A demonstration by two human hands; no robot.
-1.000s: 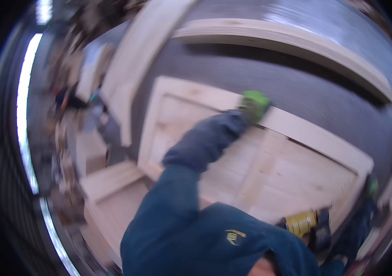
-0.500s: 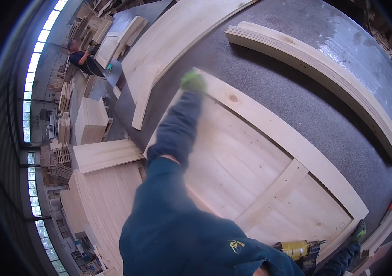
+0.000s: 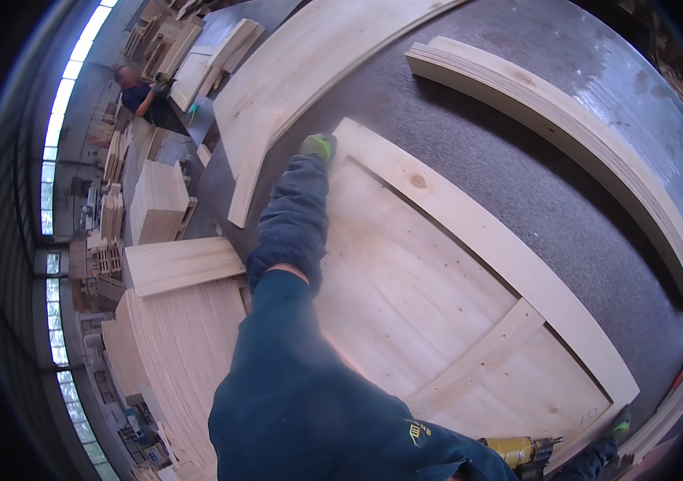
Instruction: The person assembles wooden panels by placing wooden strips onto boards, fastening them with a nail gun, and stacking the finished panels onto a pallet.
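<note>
A pale plywood panel (image 3: 405, 264) with raised frame strips and a crossbar lies in front of me on a grey tabletop. My left hand (image 3: 319, 147), in a green and dark glove, is closed on the panel's far left corner, its fingertips partly hidden. At the opposite end, my right hand (image 3: 620, 423), gloved alike, grips the edge by the near right corner; it shows small near the rim. Close to my right forearm is a yellow and black power nailer (image 3: 514, 450), partly covered by my sleeve.
A stack of long boards (image 3: 558, 100) lies beyond the panel on the grey table (image 3: 470, 144). A large wooden sheet (image 3: 309, 64) and a narrow strip (image 3: 251, 172) are at the far left. Stacked plywood (image 3: 189, 337) stands left of me. Another person (image 3: 137, 92) works farther back.
My left hand has shifted from over the panel's corner to its outer left edge. The view has turned slightly. My right hand remains by the near right corner.
</note>
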